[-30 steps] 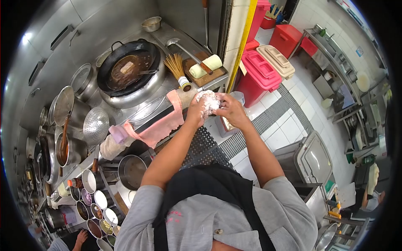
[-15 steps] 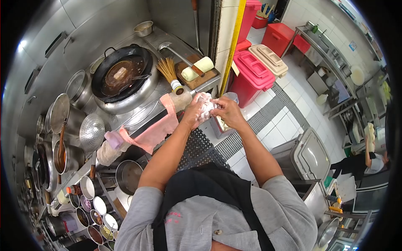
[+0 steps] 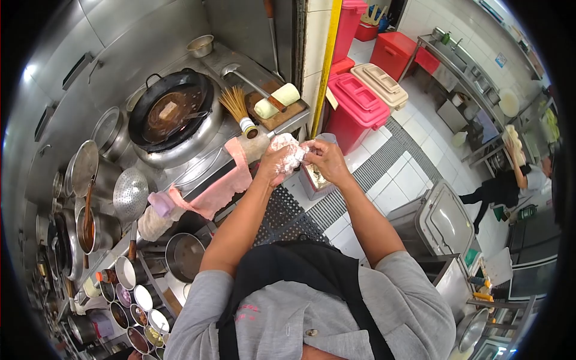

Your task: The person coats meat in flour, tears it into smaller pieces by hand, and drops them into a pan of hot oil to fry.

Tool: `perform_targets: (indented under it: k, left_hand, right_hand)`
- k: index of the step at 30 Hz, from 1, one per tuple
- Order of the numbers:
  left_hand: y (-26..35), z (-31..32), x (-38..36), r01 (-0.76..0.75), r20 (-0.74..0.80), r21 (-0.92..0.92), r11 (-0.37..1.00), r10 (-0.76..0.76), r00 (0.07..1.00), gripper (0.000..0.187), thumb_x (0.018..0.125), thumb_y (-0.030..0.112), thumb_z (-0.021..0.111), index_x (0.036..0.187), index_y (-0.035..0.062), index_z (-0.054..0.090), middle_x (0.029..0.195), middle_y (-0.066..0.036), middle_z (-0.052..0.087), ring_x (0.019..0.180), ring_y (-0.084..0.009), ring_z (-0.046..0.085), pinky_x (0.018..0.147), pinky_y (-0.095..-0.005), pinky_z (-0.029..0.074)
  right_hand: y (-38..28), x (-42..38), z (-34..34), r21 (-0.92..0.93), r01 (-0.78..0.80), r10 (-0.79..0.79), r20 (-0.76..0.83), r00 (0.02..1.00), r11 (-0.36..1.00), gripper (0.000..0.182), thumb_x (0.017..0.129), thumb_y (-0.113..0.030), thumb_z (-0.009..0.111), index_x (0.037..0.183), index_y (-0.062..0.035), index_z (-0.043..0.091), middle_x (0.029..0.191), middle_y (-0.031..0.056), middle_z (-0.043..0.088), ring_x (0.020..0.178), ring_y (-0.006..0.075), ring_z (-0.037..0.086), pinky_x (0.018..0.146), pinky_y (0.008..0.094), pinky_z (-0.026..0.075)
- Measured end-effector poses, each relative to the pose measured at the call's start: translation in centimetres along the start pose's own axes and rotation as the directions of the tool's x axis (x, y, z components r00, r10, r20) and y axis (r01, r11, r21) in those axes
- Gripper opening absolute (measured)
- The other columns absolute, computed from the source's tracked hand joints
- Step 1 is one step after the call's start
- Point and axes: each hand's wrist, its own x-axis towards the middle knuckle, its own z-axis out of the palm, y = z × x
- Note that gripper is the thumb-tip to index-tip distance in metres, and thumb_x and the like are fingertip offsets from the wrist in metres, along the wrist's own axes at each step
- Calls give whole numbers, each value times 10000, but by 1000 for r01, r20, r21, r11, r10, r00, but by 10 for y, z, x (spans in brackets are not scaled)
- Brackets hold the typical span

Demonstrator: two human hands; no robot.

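Note:
In front of my body, my left hand (image 3: 275,168) is closed around a white, floury-looking lump (image 3: 287,150). Its exact kind does not show. My right hand (image 3: 327,161) pinches at the right side of this lump, thumb and fingertips together. White powder coats parts of both hands. Just below them stands a bin (image 3: 317,180) with pale scraps or powder inside. To the upper left, a black wok (image 3: 144,99) contains brown liquid with a pale brown block (image 3: 168,111) in the middle.
A bamboo brush (image 3: 236,108) and a ladle (image 3: 252,81) lie on the steel stove counter, beside a pale roll (image 3: 282,99). Pink cloth (image 3: 222,192) hangs over its edge. Pink lidded bin (image 3: 358,102) and grey bin (image 3: 444,219) flank the floor. Another person (image 3: 513,180) is at far right.
My fingers have shifted slightly on the white lump, and more of it shows. The view has moved a little. At far right, the other person has stepped, with a leg now stretched out.

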Motion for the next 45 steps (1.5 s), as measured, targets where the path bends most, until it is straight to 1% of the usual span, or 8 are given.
perform_targets:
  k: [2,5,11,17,26,35,38,45]
  left_hand:
    - [-3,2,-1,-18,5,-14,1000,18,1000,352,853,13,614,1187,41,504,1021,-93,617,890,-211,662,756,-347,580]
    - [-5,5,3,-42,-39,-32,999,41,998,355,843,5,612,1178,43,500,1019,-87,610,883,-209,659,753,-344,579]
    - [-8,2,5,-86,-62,9,996,86,994,340,852,21,622,1171,56,510,1028,-86,604,894,-207,646,731,-329,573]
    - [-9,11,0,-78,-29,-5,997,78,997,322,853,11,603,1162,39,517,1023,-90,622,879,-207,661,754,-335,577]
    - [-16,8,-1,-56,-78,-89,994,49,996,320,857,51,606,1167,40,526,1004,-91,636,890,-228,677,770,-371,580]
    - [-15,2,3,-68,-32,-104,992,65,997,354,851,44,592,1198,44,518,1010,-96,641,881,-230,679,759,-372,586]
    - [16,3,8,-138,-40,-64,988,135,990,368,841,30,586,1200,49,507,1002,-108,644,856,-239,682,700,-357,596]
    - [28,-1,6,137,68,144,980,-148,987,357,844,48,626,1170,33,483,1075,-186,644,918,-267,696,685,-319,600]
  right_hand:
    - [-16,-4,-3,20,-78,78,15,997,997,209,894,10,600,1093,59,642,933,83,669,778,129,665,697,248,546]
    - [8,-1,0,461,-184,208,-1,978,868,240,918,8,561,1151,50,604,960,98,671,808,146,667,707,263,562]
    - [-7,-7,-4,704,-322,341,121,932,632,329,942,-26,540,1257,67,510,1031,133,659,833,158,656,721,264,563]
    - [6,-5,-2,470,-200,213,26,977,859,242,904,-22,620,1134,54,611,946,88,671,773,125,652,692,240,548]
    - [15,0,-1,419,-137,180,-65,982,898,192,840,2,646,1020,64,665,853,91,691,695,125,648,648,235,531]
    - [27,7,-1,36,-159,163,-258,952,987,175,810,-27,651,960,56,686,781,97,694,626,146,652,593,257,546]
    - [78,3,-22,406,-296,414,-241,878,864,181,821,10,627,991,65,657,822,109,686,618,160,649,577,272,551]
    - [37,4,-42,583,-298,365,3,931,755,179,887,4,613,1058,54,595,895,116,668,716,149,642,632,267,547]
